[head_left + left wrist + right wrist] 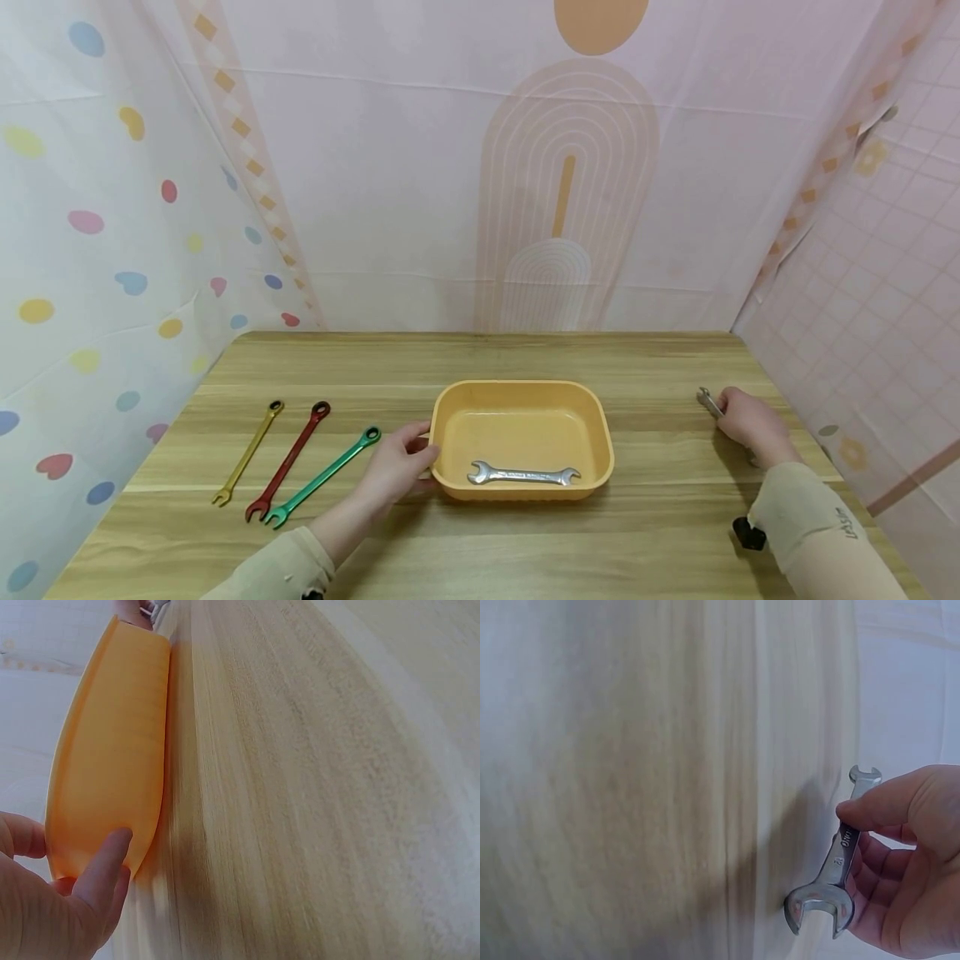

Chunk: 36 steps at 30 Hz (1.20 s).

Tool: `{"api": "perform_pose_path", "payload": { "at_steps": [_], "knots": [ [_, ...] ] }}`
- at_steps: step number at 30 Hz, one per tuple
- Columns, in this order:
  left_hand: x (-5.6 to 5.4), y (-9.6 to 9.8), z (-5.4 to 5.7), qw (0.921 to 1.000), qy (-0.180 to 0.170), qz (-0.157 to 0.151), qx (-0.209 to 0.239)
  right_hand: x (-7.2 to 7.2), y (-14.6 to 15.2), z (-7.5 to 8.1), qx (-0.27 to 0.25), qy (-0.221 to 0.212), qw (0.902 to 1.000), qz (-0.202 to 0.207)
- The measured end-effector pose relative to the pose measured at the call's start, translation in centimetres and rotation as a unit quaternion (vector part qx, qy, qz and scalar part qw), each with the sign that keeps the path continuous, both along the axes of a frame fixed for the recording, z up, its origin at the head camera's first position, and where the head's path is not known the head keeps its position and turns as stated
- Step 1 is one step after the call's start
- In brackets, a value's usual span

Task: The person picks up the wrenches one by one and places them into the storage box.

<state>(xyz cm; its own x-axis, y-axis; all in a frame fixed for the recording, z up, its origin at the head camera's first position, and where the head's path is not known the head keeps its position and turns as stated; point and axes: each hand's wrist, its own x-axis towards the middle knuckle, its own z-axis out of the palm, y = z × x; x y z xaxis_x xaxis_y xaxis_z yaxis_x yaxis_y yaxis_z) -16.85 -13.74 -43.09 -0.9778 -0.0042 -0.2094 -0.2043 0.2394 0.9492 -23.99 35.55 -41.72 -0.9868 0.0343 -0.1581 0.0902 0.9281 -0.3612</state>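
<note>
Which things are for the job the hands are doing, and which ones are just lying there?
Probably for the job:
- orange tray, held by the left hand
- first silver wrench, inside the tray
- second silver wrench, gripped by the right hand

Seemingly just lying there, held by neither hand:
- gold wrench
- red wrench
- green wrench

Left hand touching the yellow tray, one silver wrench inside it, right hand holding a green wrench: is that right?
Not quite: the right hand holds a silver wrench, not green, as the right wrist view shows. The left hand does touch the tray, and the other silver wrench lies inside.
</note>
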Motion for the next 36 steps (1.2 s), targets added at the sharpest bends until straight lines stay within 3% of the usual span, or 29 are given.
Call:
{"api": "perform_pose_path", "payload": {
  "at_steps": [8, 18, 27, 36],
  "knots": [
    [0.0, 0.0, -0.1, 1.0, 0.004, 0.0, 0.009, 0.0, -0.7, 0.1, -0.018, 0.024, 0.999, 0.034],
    [0.0, 0.0, -0.1, 0.9999, 0.01, 0.0, 0.012, -0.2, -2.1, 0.6, -0.063, 0.021, 0.9971, 0.037],
    [0.0, -0.1, 0.0, 0.9998, 0.007, -0.002, 0.019, -0.6, -3.6, 1.1, -0.12, 0.059, 0.9882, 0.075],
    [0.0, 0.0, 0.0, 0.9999, 0.0, -0.001, 0.011, -0.8, -5.0, 1.4, -0.138, 0.072, 0.983, 0.097]
  ]
}}
